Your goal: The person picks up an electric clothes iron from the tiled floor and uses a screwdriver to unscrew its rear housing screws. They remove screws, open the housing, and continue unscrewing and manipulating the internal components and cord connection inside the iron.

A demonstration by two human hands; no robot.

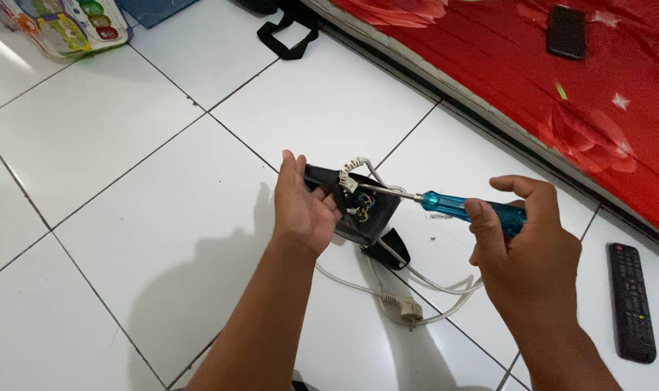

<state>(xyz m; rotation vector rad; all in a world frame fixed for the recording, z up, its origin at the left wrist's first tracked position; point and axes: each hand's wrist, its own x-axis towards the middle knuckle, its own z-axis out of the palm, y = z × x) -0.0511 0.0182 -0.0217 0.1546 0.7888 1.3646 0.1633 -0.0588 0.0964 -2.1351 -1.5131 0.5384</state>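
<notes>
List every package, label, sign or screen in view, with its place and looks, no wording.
Colourful package: top left on the tiled floor, flat, printed with green, red and yellow patches.
Phone: top right on the red mattress, dark rectangular screen, off.
Remote control: right edge on the floor, long, black, rows of buttons; no screen.

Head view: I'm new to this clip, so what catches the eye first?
At centre, the left hand steadies an opened black appliance with bare wires, while the right hand points a blue screwdriver into it. A red mattress fills the upper right, with a remote on the tiles below.
</notes>
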